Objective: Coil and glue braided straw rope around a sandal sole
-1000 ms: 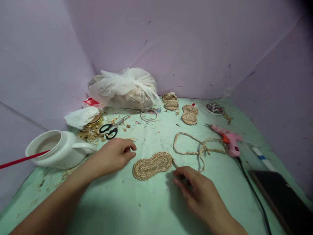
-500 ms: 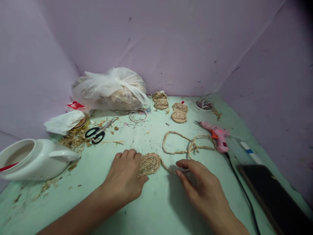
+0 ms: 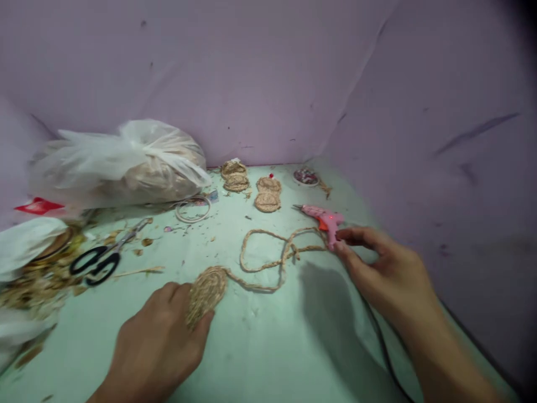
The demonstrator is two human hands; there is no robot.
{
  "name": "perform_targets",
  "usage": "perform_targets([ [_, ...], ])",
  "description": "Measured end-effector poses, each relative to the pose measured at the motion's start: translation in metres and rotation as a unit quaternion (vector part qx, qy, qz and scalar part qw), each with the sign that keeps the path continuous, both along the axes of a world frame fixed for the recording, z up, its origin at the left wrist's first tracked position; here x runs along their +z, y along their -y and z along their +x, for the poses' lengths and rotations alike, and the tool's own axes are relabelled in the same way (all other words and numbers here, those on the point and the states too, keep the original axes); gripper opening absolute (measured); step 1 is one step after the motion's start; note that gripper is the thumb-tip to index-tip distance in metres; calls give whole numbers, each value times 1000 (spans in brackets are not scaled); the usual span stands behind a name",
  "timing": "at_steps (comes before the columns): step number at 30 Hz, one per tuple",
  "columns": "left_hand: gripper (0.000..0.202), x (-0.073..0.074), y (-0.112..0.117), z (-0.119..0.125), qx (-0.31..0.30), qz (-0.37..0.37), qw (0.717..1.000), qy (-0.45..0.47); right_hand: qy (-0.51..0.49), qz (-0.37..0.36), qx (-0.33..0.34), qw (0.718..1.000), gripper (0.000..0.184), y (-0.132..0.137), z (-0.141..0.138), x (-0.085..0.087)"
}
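Note:
My left hand (image 3: 161, 330) is closed on the edge of a flat oval coil of braided straw rope (image 3: 208, 291), thumb at its near side, tilting it up from the table. The rope's loose tail (image 3: 260, 288) runs from the coil in loops across the table toward a pink glue gun (image 3: 325, 215). The gun lies on its side, a red light glowing on it and its nozzle pointing left. My right hand (image 3: 381, 268) is at the gun's handle, thumb and forefinger apart with their tips at the handle's end.
Scissors (image 3: 98, 263) lie at left among dried scraps (image 3: 33, 285). Behind are a tied plastic bag (image 3: 126, 162), a white ring (image 3: 193, 209), two woven straw pieces (image 3: 235, 176) (image 3: 267, 196) and a small dish (image 3: 306, 177). A black cord (image 3: 381, 341) trails from the gun.
My right hand has let go of the rope tail and moved right to the glue gun's handle. My left hand has tilted the coil up. The view has turned right.

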State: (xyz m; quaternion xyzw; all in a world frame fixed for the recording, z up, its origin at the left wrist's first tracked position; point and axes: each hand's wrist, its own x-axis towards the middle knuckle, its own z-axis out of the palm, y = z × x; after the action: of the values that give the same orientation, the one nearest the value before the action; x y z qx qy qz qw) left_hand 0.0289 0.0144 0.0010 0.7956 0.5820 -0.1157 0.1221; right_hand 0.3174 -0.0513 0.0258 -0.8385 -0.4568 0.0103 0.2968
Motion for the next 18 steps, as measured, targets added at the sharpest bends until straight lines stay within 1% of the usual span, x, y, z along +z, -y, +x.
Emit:
perform_targets([
  [2, 38, -2, 0, -3, 2, 6, 1000, -9, 29, -75, -44, 996, 26, -5, 23, 11],
  [4, 43, -4, -2, -7, 12, 14, 1000, -9, 49, -133, -65, 988, 27, -12, 43, 15],
  [7, 59, -2, -2, -12, 34, -9, 999, -5, 40, -196, -45, 979, 28, -25, 61, 8],
  [9, 69, 3, -1, -13, 66, -24, 998, 2, 19, -227, -20, 973, 29, -36, 65, -2],
  [10, 70, 5, 0, -13, 96, -26, 995, -1, 8, -237, -12, 971, 29, -42, 66, -7],
  [13, 68, 12, 1, -13, 103, -50, 993, 29, -30, -255, -13, 966, 29, -61, 65, -20],
  [15, 66, 13, 0, -14, 107, -52, 992, 37, -64, -249, -18, 966, 32, -72, 68, -27],
  [16, 64, 13, -1, -15, 109, -55, 992, 41, -85, -234, -16, 968, 33, -75, 70, -28],
  [18, 60, 12, -4, -17, 110, -57, 991, 48, -131, -172, 17, 976, 33, -75, 74, -29],
])
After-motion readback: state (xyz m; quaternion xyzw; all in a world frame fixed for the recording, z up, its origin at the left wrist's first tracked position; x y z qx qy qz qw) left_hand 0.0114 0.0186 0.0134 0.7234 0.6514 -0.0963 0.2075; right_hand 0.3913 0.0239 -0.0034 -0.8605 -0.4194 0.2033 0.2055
